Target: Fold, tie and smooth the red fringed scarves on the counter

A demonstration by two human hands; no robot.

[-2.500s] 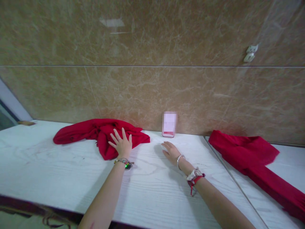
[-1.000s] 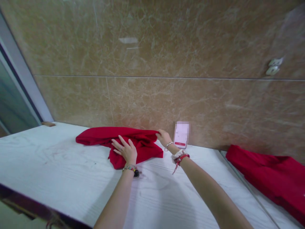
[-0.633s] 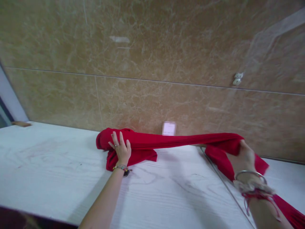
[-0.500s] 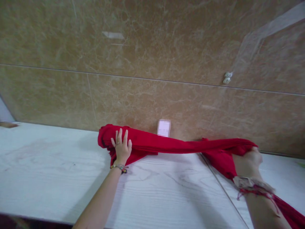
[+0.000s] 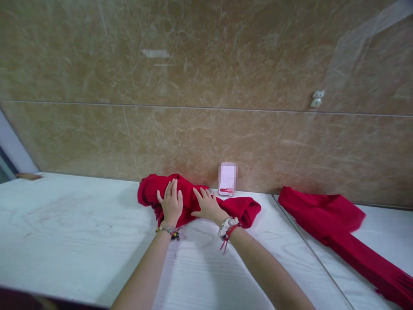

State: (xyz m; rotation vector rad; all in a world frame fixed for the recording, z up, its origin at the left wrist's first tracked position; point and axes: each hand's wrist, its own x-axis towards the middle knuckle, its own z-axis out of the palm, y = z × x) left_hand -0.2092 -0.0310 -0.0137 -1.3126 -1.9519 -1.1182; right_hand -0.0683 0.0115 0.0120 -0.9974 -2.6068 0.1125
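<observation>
A red fringed scarf [image 5: 190,188] lies bunched on the white wooden surface, close against the wall. My left hand [image 5: 172,206] rests flat on its left part, fingers spread. Just to the right, my right hand [image 5: 208,206] presses the same scarf with its fingers apart. The scarf's loose folded end [image 5: 247,210] reaches past my right wrist. Across a gap to the right, a second length of red cloth [image 5: 322,215] lies bent, its fringed end running to the lower right corner.
A phone-like device [image 5: 227,178] with a blurred screen leans against the brown marbled wall [image 5: 206,137] behind the scarf. A seam [image 5: 309,249] crosses the white surface [image 5: 80,241] on the right. A small white cat-shaped hook [image 5: 317,98] is on the wall.
My right hand has let go of the scarf's far right end and come left beside my left hand. That stretched end now lies bunched near the middle; my left hand stays on the scarf.
</observation>
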